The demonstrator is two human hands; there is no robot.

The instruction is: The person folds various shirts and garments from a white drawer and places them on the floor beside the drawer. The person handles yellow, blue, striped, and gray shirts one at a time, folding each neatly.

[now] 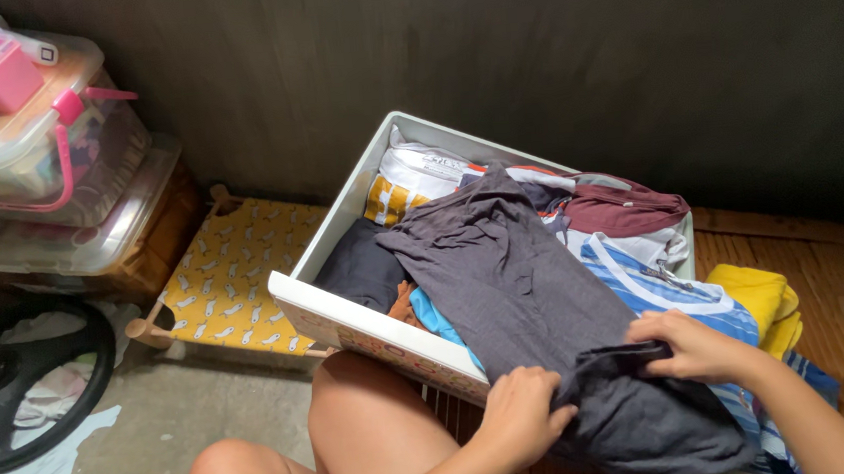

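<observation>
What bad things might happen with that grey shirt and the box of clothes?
The grey shirt hangs half out of the white box, held by the left hand and right hand. Pulling it could drag the blue striped shirt out too. The box looks tilted against the knee, so it might tip and spill. The yellow cloth beside it may get knocked over.

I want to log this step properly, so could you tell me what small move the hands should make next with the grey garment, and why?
Probably draw the grey garment toward the lap: both the left hand and the right hand pinch its bunched near end, while its far end lies draped over the clothes in the white drawer.
</observation>
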